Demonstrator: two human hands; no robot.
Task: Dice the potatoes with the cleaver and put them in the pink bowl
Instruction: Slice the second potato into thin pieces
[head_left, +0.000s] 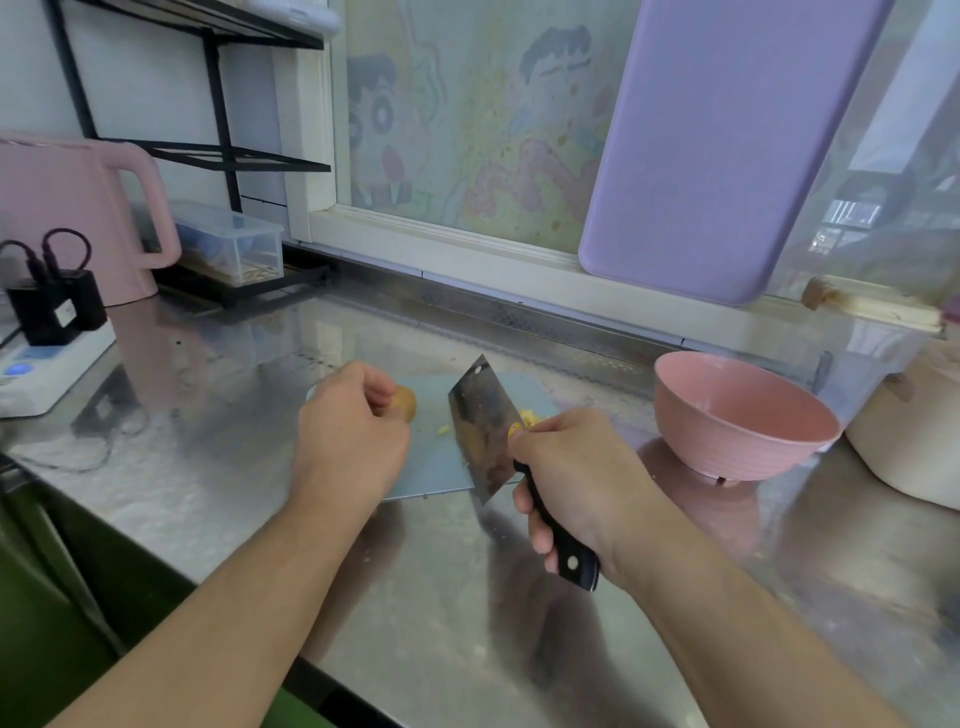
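On the pale blue cutting board (441, 467), gripping a small brown-skinned potato (405, 404) with the curled fingers of the left hand (353, 426), steadying it for dicing. Wrapping the right hand (571, 467) round the black riveted handle of the broad steel cleaver (480, 431), holding its blade raised and tilted just beside the potato. Probably needing next to square the blade over the potato and press down. Leaving yellow, moist-looking diced bits (527, 417) behind the blade; smooth, ribbed pink plastic bowl (743, 415) standing to the right, seemingly holding nothing yet, on a glossy steel counter (467, 597).
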